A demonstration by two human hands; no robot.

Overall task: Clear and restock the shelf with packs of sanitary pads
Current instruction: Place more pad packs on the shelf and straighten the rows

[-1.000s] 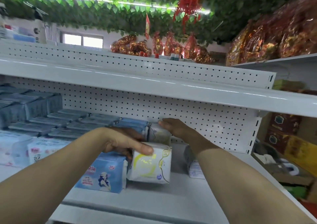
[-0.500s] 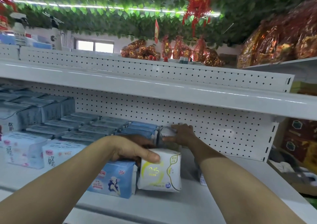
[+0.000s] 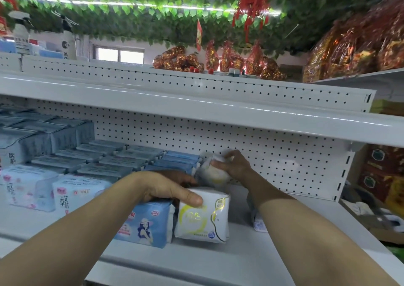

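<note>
Reaching to the back of the shelf [image 3: 284, 253], the right grip [image 3: 234, 165] now has its fingers curled over the top of the rear white pack [image 3: 215, 174] with the thumb across its face. A second ago it only lay along that pack's top edge. The pack is blurred and looks tipped forward, away from the pegboard panel [image 3: 273, 154]. I read that as the lift just starting, though I cannot tell whether it is clear of the shelf yet. The left grip [image 3: 166, 189] has not shifted. It stays clamped on the front white pack [image 3: 202, 222], the one with the yellow-green ring, thumb pressed on the face and fingers hidden behind the top. That pack stands upright near the shelf's front edge, touching the blue pack [image 3: 146, 222] on its left. Flat grey packs [image 3: 113, 161] lie in rows further left, and another small pack [image 3: 259, 223] shows behind the right forearm. With both white packs in hand, this looks like the clearing stage, and the two seem ready to come off together. Plenty of stock remains, so the task is probably still early.
</note>
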